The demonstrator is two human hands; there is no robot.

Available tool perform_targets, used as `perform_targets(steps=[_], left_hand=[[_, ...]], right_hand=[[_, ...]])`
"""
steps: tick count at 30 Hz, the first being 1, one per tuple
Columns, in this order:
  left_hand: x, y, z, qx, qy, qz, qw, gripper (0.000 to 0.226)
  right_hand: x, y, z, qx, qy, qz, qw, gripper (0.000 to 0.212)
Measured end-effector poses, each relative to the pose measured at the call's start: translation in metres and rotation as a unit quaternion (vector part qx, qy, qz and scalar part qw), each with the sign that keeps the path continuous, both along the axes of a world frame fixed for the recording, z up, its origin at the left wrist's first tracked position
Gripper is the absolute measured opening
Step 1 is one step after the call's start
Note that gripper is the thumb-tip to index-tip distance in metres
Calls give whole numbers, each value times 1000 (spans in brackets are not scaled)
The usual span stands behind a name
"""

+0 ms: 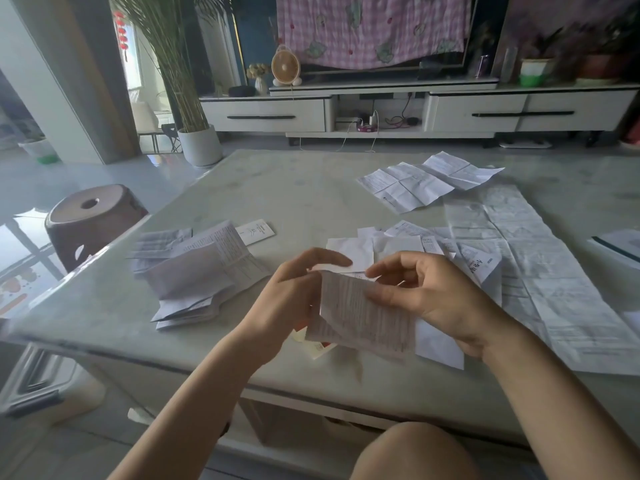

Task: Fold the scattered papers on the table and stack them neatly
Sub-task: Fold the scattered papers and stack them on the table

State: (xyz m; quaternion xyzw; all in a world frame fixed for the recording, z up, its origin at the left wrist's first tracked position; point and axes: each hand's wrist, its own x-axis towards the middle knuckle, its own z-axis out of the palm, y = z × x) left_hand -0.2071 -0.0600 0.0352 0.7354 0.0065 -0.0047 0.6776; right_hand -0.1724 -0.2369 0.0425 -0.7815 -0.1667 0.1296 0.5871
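Pale, glossy marble-look table top (298, 188) fills the middle of the view, and paper lies all over it. Containers first: on the floor beyond the far left corner, one round white planter (200, 145) holds a sheaf of tall green stalks (173, 64). On the long white media cabinet (485, 112), one small white vase (261, 85) holds yellowish blooms beside a round desk fan (284, 65).

Both hands are on one printed white paper sheet (363, 317), held above the table's near edge. The left hand (287, 299) curls round its left side. The right hand (426, 299) pinches the right side, thumb on the printed face. The sheet is thin and creased, and it bends over along its top.

To the left sits one stack of folded white papers (197, 282), its edges fanned and uneven. One small white card (255, 231) lies just behind it. Behind the hands is a loose heap of small white slips (433, 244), too overlapped to count. Two big unfolded sheets lie on the right: a grid-creased leaflet (426, 183) far back, and a long wrinkled printed sheet (540, 265) running toward the near edge. One brown plastic stool (90, 220) with a hole in its seat stands left of the table.
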Motion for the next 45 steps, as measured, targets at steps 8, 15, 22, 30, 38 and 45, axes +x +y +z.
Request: perform_targets(steps=[8, 15, 22, 30, 38, 45], left_hand=[[-3, 0, -5, -4, 11, 9, 1000, 27], [-4, -4, -7, 55, -25, 27, 998, 9], [-7, -12, -11, 97, -60, 69, 991, 24], [-9, -10, -18, 27, -71, 196, 978, 19], [-15, 8, -20, 100, -60, 131, 985, 5], [-23, 25, -21, 125, -33, 97, 987, 31]], right_hand=[[3, -1, -2, 39, -24, -39, 998, 12], [1, 3, -5, -19, -53, -31, 998, 4], [0, 7, -7, -39, -57, -21, 997, 6], [0, 10, -5, -47, -50, -32, 997, 11], [-1, 7, -6, -49, -21, -2, 999, 14], [-1, 10, -8, -60, -25, 13, 998, 12]])
